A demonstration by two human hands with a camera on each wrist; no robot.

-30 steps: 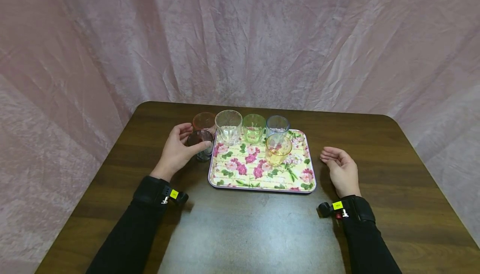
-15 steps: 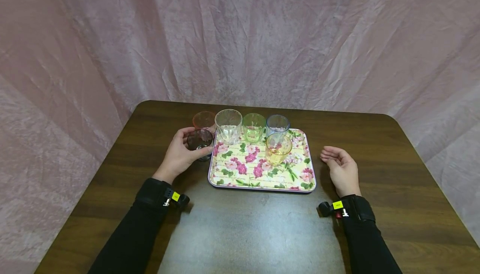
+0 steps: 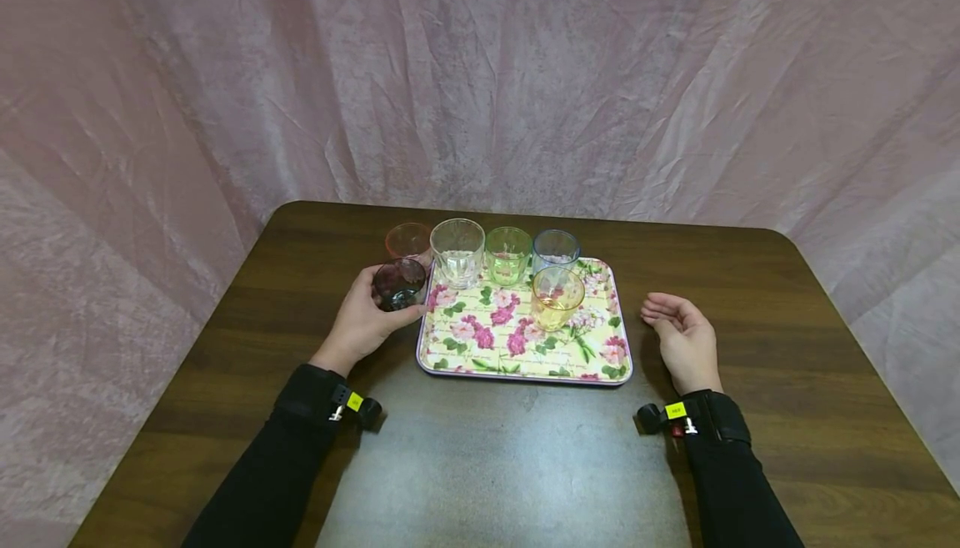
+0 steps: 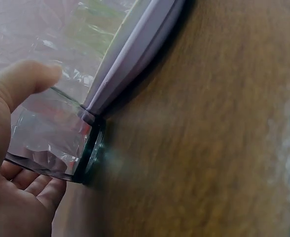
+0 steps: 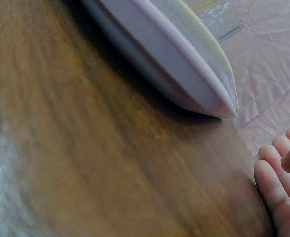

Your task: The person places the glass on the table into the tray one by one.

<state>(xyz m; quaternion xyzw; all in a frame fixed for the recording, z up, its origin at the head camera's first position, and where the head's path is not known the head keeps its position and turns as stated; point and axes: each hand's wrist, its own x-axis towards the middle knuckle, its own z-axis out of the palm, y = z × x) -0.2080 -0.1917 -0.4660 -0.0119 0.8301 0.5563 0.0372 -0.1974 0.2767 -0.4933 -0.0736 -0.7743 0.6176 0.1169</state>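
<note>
My left hand (image 3: 362, 319) is around a dark smoky drinking glass (image 3: 400, 285), thumb on the near side and fingers on the far left side. In the left wrist view the dark glass (image 4: 51, 136) stands on the wood against the tray's edge, between thumb and curled fingers. Right of it lies a floral tray (image 3: 480, 356). A clear glass (image 3: 457, 254), a green glass (image 3: 507, 256), a blue glass (image 3: 556, 249) and a yellow glass (image 3: 557, 302) are on it. My right hand (image 3: 684, 344) rests on the table, loosely curled, holding nothing.
A reddish glass (image 3: 408, 241) stands behind the dark glass, at the tray's back left corner. The brown wooden table (image 3: 810, 414) extends on both sides of the tray. A pink curtain (image 3: 480, 81) hangs behind the far edge.
My left hand has moved slightly nearer and to the right, closing in around the dark glass, which has stayed about where it was. The right hand and the tray have not moved.
</note>
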